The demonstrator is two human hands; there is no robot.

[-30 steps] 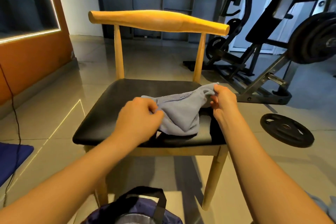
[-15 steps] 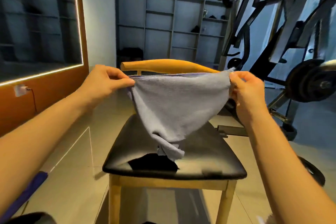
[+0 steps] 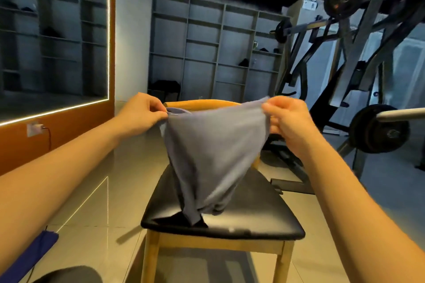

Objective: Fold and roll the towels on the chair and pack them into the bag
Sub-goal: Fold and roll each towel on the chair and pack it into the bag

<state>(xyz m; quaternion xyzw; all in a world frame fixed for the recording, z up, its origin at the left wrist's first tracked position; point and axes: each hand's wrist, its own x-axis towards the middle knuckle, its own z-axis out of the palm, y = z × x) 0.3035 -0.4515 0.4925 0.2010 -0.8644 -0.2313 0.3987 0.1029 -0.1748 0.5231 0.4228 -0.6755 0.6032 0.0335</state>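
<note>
We held the grey towel (image 3: 211,151) up over the chair (image 3: 264,213). Our left hand (image 3: 147,110) pinched one top corner between thumb and fingers, and our right hand (image 3: 287,117) pinched the other. The top edge ran between the two hands in front of the wooden backrest (image 3: 200,103). The cloth narrowed downward, and its bunched lower end rested on the black seat. The towel was not yet flat, so we judged the folding barely begun.

The main risk lay in that twisted tail. Laid down as it hung, it would trap creases under the first fold and give a lumpy, loose roll. Both grips were shallow, right at the hem. A hard shake to open the cloth might pull a corner free and send it over the seat's near edge to the floor (image 3: 92,190).

A dark patch (image 3: 179,219) lay under the tail; we could not tell whether it was a towel or a shadow. The bag was not clearly in view.
</note>
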